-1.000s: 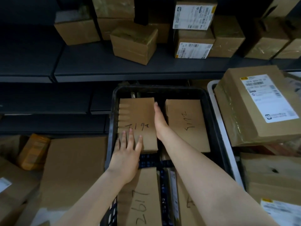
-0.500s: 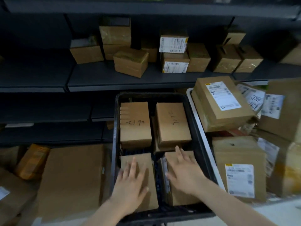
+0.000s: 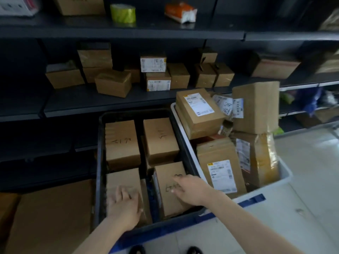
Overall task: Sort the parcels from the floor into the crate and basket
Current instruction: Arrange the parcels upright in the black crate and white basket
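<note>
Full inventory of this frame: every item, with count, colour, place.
black crate: one, black, centre, in front of the shelving
crate boxes: four on top, brown, inside the crate; any beneath hidden
white bin: one, white with blue trim, right of the crate
labelled parcels: at least five, brown with white labels, piled in the bin
shelving: dark, behind everything
small boxes: about a dozen, brown, middle shelf
tape roll: one, yellow-green, top shelf
packet: one, orange and white, top shelf
flat carton: one, brown, left of the crate
left hand: rests on near-left crate box
right hand: fingers straight, on near-right crate box
</note>
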`<act>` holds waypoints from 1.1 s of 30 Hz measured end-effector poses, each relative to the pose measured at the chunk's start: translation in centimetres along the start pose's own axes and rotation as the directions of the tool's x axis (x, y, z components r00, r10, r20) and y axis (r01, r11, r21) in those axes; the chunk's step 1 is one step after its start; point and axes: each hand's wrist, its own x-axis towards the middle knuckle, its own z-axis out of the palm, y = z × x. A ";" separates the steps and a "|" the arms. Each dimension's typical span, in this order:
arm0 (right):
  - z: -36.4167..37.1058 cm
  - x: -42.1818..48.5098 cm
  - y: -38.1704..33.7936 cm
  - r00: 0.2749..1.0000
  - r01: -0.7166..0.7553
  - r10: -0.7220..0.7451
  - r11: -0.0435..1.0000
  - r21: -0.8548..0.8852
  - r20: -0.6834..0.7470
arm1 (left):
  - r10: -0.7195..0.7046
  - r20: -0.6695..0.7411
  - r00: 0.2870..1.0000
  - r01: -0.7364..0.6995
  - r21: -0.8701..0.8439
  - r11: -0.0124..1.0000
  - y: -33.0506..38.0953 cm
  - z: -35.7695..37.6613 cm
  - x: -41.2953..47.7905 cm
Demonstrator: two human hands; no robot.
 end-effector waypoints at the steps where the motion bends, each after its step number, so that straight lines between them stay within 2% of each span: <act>1: -1.1 -1.2 0.7 0.999 -0.003 0.003 1.000 0.002 -0.039 | 0.004 -0.084 0.996 -0.006 -0.022 1.000 1.7 -0.7 -0.2; 4: -4.3 -4.7 4.1 0.978 -0.051 0.046 0.999 -0.019 -0.205 | 0.061 -0.361 0.931 -0.141 -0.198 0.970 8.2 -3.3 -0.6; 6: -5.4 -6.9 7.5 0.920 -0.103 0.095 0.995 -0.001 -0.381 | 0.051 -0.495 0.868 -0.260 -0.364 0.894 13.4 -4.6 -0.5; 9: -5.8 -10.3 13.9 0.764 -0.140 0.204 0.979 0.150 -0.612 | -0.095 -0.551 0.829 -0.311 -0.596 0.740 21.4 -5.1 0.4; 11: -5.8 -12.6 18.4 0.680 -0.172 0.299 0.952 0.251 -0.669 | -0.176 -0.552 0.815 -0.306 -0.667 0.679 26.0 -4.6 1.1; 13: -5.5 -14.4 22.7 0.651 -0.235 0.417 0.905 0.354 -0.634 | -0.244 -0.557 0.793 -0.266 -0.679 0.685 29.4 -4.0 1.8; 16: -5.0 -15.0 27.3 0.689 -0.279 0.536 0.817 0.504 -0.487 | -0.342 -0.458 0.821 -0.093 -0.697 0.712 32.7 -3.5 2.4; 19: -5.8 -13.8 29.0 0.736 -0.240 0.534 0.781 0.576 -0.417 | -0.403 -0.402 0.822 -0.019 -0.727 0.687 34.0 -4.1 3.2; 22: -8.2 -11.5 28.6 0.765 -0.165 0.470 0.803 0.572 -0.439 | -0.445 -0.356 0.822 0.038 -0.744 0.667 34.0 -4.9 4.5; 25: -10.8 -8.7 27.0 0.744 -0.156 0.451 0.834 0.529 -0.492 | -0.490 -0.327 0.808 0.071 -0.771 0.632 33.3 -5.3 5.7; 29: -13.7 -5.1 24.7 0.696 -0.228 0.481 0.852 0.471 -0.533 | -0.478 -0.308 0.823 0.068 -0.781 0.621 32.5 -5.2 6.2; 33: -15.5 -2.6 24.1 0.599 -0.262 0.599 0.774 0.576 -0.532 | -0.436 -0.471 0.767 -0.069 -0.735 0.674 32.5 -6.1 5.1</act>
